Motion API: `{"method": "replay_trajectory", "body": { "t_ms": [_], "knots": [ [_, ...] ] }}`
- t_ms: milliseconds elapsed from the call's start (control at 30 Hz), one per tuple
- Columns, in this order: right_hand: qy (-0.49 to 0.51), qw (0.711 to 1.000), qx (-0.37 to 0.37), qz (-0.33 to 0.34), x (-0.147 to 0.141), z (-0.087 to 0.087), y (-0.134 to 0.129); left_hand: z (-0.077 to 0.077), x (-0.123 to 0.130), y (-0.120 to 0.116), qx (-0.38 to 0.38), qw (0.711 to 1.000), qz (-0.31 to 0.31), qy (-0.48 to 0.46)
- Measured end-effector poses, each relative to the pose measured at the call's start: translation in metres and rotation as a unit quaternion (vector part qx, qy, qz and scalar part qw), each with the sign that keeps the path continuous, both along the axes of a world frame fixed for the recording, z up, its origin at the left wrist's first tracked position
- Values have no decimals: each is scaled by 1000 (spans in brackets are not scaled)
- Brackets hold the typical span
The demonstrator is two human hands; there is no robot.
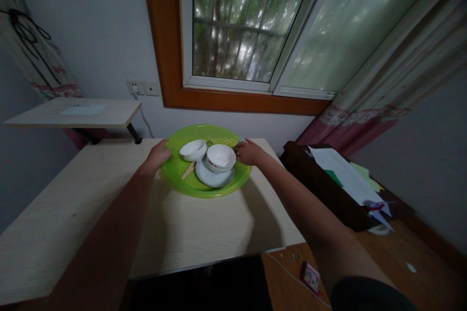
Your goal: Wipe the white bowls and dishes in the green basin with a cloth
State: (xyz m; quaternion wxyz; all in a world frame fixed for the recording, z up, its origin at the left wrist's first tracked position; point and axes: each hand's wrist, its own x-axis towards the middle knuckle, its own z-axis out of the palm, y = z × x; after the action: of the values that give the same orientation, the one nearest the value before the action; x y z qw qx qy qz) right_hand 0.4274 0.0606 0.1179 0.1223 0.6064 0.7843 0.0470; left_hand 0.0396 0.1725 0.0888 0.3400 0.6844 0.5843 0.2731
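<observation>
A round green plastic basin (175, 184) is at the back of the pale wooden table (204, 233). On its left rim my left hand (159, 154) is closed. My right hand (248, 152) grips the opposite rim, its fingertips reaching inside close to a white bowl. That bowl, or a small stack of bowls (221, 156), rests on a white plate (214, 177). To its left another white bowl (193, 149) lies tilted. A few light chopsticks (188, 170) lie beside the plate. Something small and pale blue shows by my right fingers; I cannot make it out.
A raised shelf board (83, 112) with a paper label stands at the table's back left. Behind are a wall socket (143, 88) and a window (248, 24). A dark brown cabinet (324, 184) with papers is on the right. A cable (292, 277) and a pink box (310, 277) lie on the floor.
</observation>
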Motion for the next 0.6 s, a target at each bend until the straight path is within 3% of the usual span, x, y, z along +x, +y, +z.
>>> {"method": "replay_trajectory", "body": {
  "t_ms": [367,600],
  "knots": [
    [44,993,105,-13,0,-10,-1,0,2,2,-17,1000,6,3],
    [-15,995,93,-27,-7,-9,-8,-5,2,5,3,999,14,31]
  ]
}}
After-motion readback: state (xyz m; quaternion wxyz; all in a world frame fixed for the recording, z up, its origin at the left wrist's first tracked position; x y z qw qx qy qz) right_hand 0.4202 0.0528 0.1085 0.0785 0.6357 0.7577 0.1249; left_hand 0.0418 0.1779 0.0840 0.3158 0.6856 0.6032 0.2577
